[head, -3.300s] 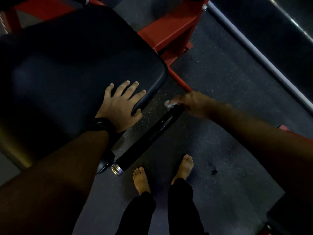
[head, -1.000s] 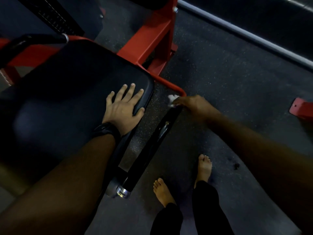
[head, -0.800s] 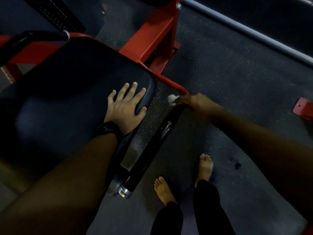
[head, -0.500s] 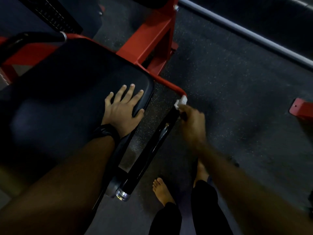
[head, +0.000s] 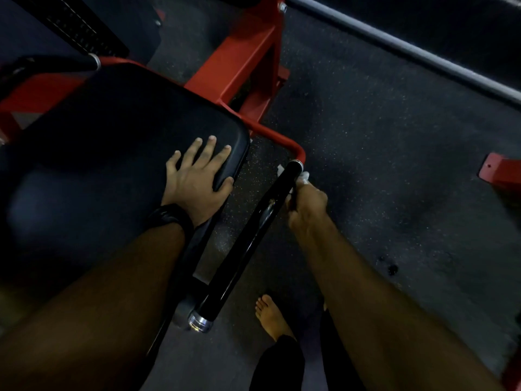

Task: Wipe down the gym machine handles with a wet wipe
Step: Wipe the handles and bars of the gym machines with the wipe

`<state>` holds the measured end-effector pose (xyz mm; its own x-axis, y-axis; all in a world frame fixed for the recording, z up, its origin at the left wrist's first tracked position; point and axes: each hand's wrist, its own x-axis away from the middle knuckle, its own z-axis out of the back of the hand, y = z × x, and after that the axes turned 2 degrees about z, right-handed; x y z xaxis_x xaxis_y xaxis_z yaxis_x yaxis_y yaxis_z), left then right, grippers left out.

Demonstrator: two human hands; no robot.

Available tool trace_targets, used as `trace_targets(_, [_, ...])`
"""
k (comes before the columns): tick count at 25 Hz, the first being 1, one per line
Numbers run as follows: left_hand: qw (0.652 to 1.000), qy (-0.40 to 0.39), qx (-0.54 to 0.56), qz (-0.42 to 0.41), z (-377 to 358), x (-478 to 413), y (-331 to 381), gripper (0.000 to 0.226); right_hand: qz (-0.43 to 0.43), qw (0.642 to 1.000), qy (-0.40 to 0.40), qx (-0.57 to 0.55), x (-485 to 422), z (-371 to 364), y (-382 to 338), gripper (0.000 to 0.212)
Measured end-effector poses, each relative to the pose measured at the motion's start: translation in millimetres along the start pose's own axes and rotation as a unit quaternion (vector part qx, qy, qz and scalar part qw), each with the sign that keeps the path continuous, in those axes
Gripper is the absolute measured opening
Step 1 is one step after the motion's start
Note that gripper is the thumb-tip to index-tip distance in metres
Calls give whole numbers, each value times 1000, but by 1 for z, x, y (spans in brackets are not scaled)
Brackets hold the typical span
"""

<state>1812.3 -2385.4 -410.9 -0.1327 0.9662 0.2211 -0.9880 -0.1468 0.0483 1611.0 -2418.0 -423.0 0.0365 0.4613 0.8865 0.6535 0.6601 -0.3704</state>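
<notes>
Our right hand (head: 307,204) curls its fingers round the white wet wipe (head: 304,176) and holds it against the far end of the black handle (head: 248,244), just below the bend of the red frame (head: 242,66). Bits of wipe show on both sides of the bar. Our left hand (head: 197,182) lies flat with fingers spread, holding nothing, on the corner of the black seat pad (head: 112,136), a dark band (head: 172,218) at its wrist. A bare foot (head: 270,314) stands on the speckled floor (head: 394,136) near the handle's chrome-capped end
</notes>
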Motion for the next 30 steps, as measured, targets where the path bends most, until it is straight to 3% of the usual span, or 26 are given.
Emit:
trace_targets(3, [1000, 1, 7, -1, 1, -1, 2, 63, -85, 990, -64, -90, 33, 15, 15, 26])
trace_targets(5, [1000, -4, 7, 3, 1, 0, 1, 63, -98, 987, -99, -80, 53, 32, 20, 30])
trace_targets(6, [1000, -4, 8, 2, 1, 0, 1, 63, -70, 992, -98, -31, 57, 35, 20, 29])
trace_targets(8, [1000, -3, 9, -1, 1, -1, 0, 63, 65, 987, -67, 132, 63, 32, 22, 23])
trace_targets(9, [1000, -4, 9, 0, 1, -1, 0, 63, 167, 955, -39, 240, 65, 29, 23, 19])
trace_targets(10, [1000, -5, 6, 2, 0, -1, -1, 64, 283, 894, -34, 347, 68, 26, 24, 20])
trace_targets(12, [1000, -3, -1, 3, -1, -1, -1, 64, 448, 719, -129, 516, 64, 26, 18, 27])
trace_targets(13, [1000, -2, -2, 2, -1, -1, -1, 65, 468, 631, -210, 582, 53, 24, 4, 28])
trace_targets(15, [1000, -2, -3, 0, -1, 0, -1, 64, 402, 489, -340, 695, 26, 10, -39, 29])
trace_targets(17, [1000, -1, 0, -1, -1, -1, -2, 64, 323, 388, -388, 771, 6, -12, -72, 26])
trace_targets(21, [1000, -1, -4, -4, -2, 0, -2, 64, 247, 307, -474, 788, -1, -36, -79, 26])
trace_targets(24, [1000, 4, -5, -3, -2, -1, -3, 63, 225, 259, -434, 834, -12, -50, -81, 31])
trace_targets(28, [1000, 14, -9, -9, -4, -1, -3, 63, 156, 254, -497, 815, -17, -63, -72, 27])
trace_targets(30, [1000, 10, -6, -11, -4, -2, -4, 63, 157, 223, -462, 844, -32, -65, -77, 29])
